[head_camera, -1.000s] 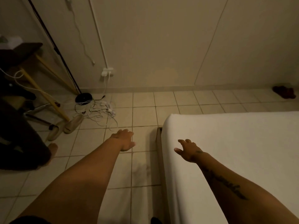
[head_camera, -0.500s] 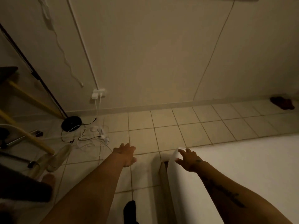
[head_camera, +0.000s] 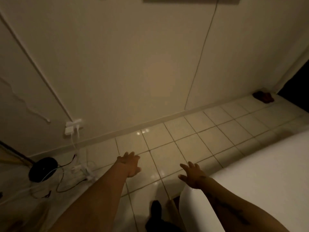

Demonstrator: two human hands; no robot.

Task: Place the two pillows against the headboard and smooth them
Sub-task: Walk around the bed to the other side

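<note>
Head view, pillows: neither one in frame; no headboard in frame either. Whereabouts of both impossible to tell from here.

Head view, mattress point(head_camera: 260, 178): bare white slab filling the lower right, its near corner low in the frame, just under the right wrist; far edge running up and to the right, alongside the tiled floor point(head_camera: 192, 141).

Head view, direction of the task's things: unknown; probably off-frame, beyond the mattress to the right or behind the camera, since only wall point(head_camera: 133, 64), floor and cables point(head_camera: 73, 174) lie ahead. Long axis of the pillows: not judgeable.

Head view, left hand point(head_camera: 129, 164): stretched forward over the floor tiles, well apart from the mattress; palm down, fingers extended and fairly close together; empty, touching nothing.

Head view, right hand point(head_camera: 192, 175): reaching forward over the mattress corner, fingers spread loose, thumb out to the left; empty. Contact with the mattress: wrist close above the corner, touching or hovering not clear in the dim light.

Head view, nearer hand: right, being the one at the bed; left out over open floor.

Head view, step in hand (judgement): pillows not yet fetched; a turn toward wherever the pillows lie needed before any placing or smoothing.

Head view, underfoot: dark foot point(head_camera: 156, 206) on the tiles beside the mattress corner.
</note>
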